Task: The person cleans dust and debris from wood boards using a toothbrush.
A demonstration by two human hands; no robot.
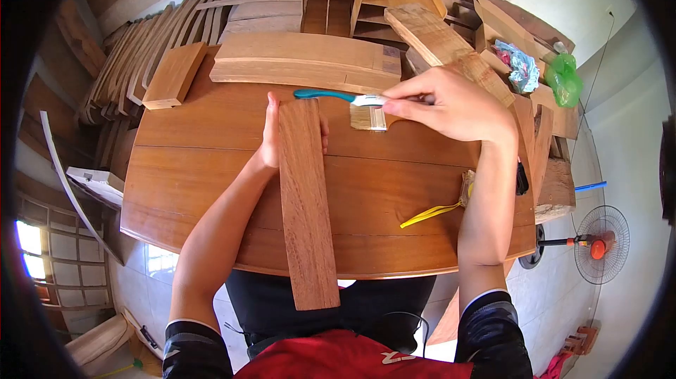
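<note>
My left hand (270,136) is wrapped around the upper end of a long, narrow wooden board (307,203). The board stretches toward me past the table's front edge, with its grain facing up. My right hand (440,103) pinches the white end of a slim teal-and-white tool (325,94), whose teal handle points left above the board's far end; its exact kind I cannot make out. Just below the tool lies a flat paintbrush (366,117) with pale bristles, close to my right fingertips.
Wooden blocks (303,59) line the far side of the brown table (204,168). A yellow strip (429,215) lies by my right forearm. Stacked curved slats (158,48) stand at the left. A green plastic bag (563,80) and a fan (601,245) are at the right.
</note>
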